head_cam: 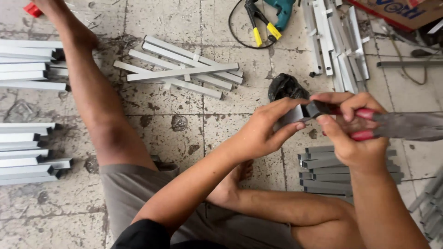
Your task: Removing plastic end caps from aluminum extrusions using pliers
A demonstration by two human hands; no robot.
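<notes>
- The left hand (263,131) pinches a short grey metal profile piece (291,115) between thumb and fingers, closed on it, above the tiled floor (184,18).
- The right hand (355,133) is wrapped tight around the red handles of pliers (323,109), whose tip meets the piece's end.
- Just below the hands, a stack of grey profiles (323,168) lies on the floor.
- A black bag (285,85) sits just beyond the hands.
- A loose pile of pale profiles (184,69) lies near the floor's far edge.
</notes>
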